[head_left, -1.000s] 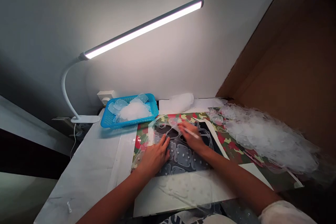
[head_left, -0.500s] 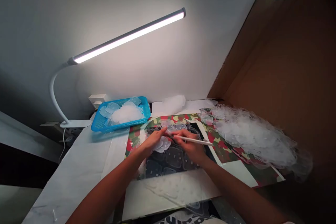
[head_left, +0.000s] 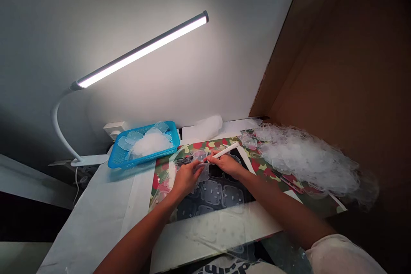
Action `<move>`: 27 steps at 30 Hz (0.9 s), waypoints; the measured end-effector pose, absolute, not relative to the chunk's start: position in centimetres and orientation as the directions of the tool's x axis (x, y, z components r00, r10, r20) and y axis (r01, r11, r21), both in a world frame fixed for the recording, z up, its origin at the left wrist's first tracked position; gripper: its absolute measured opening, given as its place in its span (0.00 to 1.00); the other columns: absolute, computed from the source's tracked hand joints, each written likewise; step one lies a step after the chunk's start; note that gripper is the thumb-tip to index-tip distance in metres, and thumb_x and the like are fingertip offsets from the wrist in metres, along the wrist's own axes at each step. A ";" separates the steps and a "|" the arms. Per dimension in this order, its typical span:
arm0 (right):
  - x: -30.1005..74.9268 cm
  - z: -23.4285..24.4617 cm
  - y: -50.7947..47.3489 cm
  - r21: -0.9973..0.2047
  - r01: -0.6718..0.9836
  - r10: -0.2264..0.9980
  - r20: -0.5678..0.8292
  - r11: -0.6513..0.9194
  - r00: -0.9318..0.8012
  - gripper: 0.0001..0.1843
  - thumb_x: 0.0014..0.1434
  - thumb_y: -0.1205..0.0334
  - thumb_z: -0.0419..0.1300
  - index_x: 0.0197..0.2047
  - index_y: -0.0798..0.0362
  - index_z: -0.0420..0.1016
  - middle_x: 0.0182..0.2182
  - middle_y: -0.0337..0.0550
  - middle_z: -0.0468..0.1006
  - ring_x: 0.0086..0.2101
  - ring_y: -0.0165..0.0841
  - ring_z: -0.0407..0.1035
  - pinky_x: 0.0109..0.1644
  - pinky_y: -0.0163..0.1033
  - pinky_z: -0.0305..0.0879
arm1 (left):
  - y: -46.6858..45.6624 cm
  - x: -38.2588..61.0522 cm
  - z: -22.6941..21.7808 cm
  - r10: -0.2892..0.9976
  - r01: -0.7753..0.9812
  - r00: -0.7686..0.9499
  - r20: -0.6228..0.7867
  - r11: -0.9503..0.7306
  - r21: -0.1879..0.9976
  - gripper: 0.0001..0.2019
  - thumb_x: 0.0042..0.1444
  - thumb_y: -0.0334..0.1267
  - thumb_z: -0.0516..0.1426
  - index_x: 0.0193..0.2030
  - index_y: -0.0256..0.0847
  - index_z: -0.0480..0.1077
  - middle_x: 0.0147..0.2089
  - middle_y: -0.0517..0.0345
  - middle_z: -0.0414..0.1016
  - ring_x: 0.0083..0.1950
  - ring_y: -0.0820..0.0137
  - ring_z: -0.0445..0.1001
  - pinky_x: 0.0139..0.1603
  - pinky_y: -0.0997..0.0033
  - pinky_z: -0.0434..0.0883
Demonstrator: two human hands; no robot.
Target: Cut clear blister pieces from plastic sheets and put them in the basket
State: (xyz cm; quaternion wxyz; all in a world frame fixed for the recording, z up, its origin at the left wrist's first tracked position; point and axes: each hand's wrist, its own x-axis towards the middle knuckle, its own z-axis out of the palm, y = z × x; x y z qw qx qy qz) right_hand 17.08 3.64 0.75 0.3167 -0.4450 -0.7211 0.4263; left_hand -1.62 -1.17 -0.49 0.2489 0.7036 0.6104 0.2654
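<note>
One clear piece [head_left: 203, 174] is pinched in the left hand [head_left: 187, 177] over a clear sheet [head_left: 211, 192], beside a white tool [head_left: 227, 150] gripped in the right hand [head_left: 226, 165], where a slip might scratch it.

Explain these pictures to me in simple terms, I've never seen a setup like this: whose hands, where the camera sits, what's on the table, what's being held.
There is no machine here: a person works with two bare hands. The view comes from a camera worn on their head, looking forward and down.

The right hand holds a slim white tool, much like a pen. The left hand seems to pinch a thin clear plastic piece.

Below the hands, rounded clear shapes lie over a dark surface. To the left is a blue basket with similar pieces; to the right, a heap of clear plastic on a camouflage-patterned sheet. A lit lamp hangs above.
</note>
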 end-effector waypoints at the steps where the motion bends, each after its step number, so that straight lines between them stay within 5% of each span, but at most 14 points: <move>1: 16.9 0.8 3.7 -0.900 0.371 0.908 0.061 0.230 -0.414 0.17 0.58 0.48 0.55 0.27 0.52 0.68 0.26 0.37 0.70 0.29 0.31 0.64 0.32 0.34 0.59 | -1.4 -1.6 -0.5 0.991 0.756 0.108 0.084 -0.137 0.640 0.13 0.62 0.44 0.53 0.46 0.46 0.77 0.30 0.57 0.78 0.30 0.68 0.72 0.31 0.73 0.57; 4: 16.6 0.7 4.3 -0.909 0.342 0.896 0.069 0.238 -0.439 0.16 0.56 0.50 0.57 0.25 0.52 0.67 0.25 0.36 0.69 0.30 0.31 0.63 0.34 0.34 0.57 | -2.0 -1.8 -0.7 0.981 0.822 0.111 0.162 -0.182 0.539 0.13 0.63 0.43 0.52 0.46 0.47 0.78 0.30 0.56 0.78 0.30 0.67 0.72 0.32 0.72 0.57; 6: 16.7 0.2 5.0 -0.885 0.373 0.917 0.130 0.279 -0.376 0.16 0.56 0.51 0.57 0.24 0.51 0.65 0.25 0.37 0.70 0.31 0.32 0.64 0.35 0.35 0.57 | -2.6 -1.9 -0.7 0.973 0.782 0.108 0.203 -0.209 0.587 0.13 0.63 0.44 0.53 0.44 0.46 0.78 0.30 0.56 0.78 0.31 0.67 0.73 0.33 0.72 0.59; 11: 18.0 -1.0 6.3 -0.887 0.388 0.951 0.151 0.251 -0.270 0.16 0.56 0.50 0.56 0.24 0.51 0.62 0.28 0.40 0.76 0.31 0.33 0.67 0.35 0.36 0.58 | -4.2 -2.5 0.6 0.987 0.251 0.085 0.135 -0.152 0.956 0.15 0.59 0.48 0.57 0.40 0.38 0.77 0.34 0.55 0.78 0.34 0.69 0.72 0.33 0.76 0.64; 17: 21.1 -1.6 5.5 -0.922 0.280 0.945 0.193 0.267 -0.264 0.17 0.56 0.50 0.58 0.23 0.52 0.63 0.39 0.45 0.79 0.35 0.33 0.72 0.35 0.36 0.65 | -6.0 -3.0 2.6 0.995 -0.052 0.104 0.005 0.000 0.999 0.14 0.54 0.47 0.63 0.37 0.36 0.77 0.33 0.54 0.77 0.27 0.74 0.68 0.25 0.79 0.63; 22: 23.1 -2.7 4.9 -0.983 0.176 0.974 0.000 0.041 -0.228 0.20 0.54 0.46 0.60 0.27 0.53 0.62 0.43 0.49 0.79 0.18 0.23 0.67 0.15 0.28 0.54 | -6.3 -2.9 2.3 0.990 -0.059 0.132 -0.042 0.051 0.997 0.15 0.54 0.49 0.62 0.38 0.37 0.77 0.35 0.54 0.78 0.27 0.74 0.70 0.25 0.77 0.66; 27: 22.8 -3.1 5.3 -0.996 0.071 0.947 -0.065 -0.045 -0.314 0.21 0.51 0.46 0.65 0.28 0.53 0.63 0.46 0.50 0.78 0.27 0.31 0.77 0.17 0.29 0.66 | -1.2 -5.7 3.6 0.990 0.239 -0.083 0.112 -0.090 0.967 0.21 0.55 0.55 0.58 0.38 0.36 0.76 0.36 0.52 0.78 0.30 0.70 0.72 0.28 0.74 0.67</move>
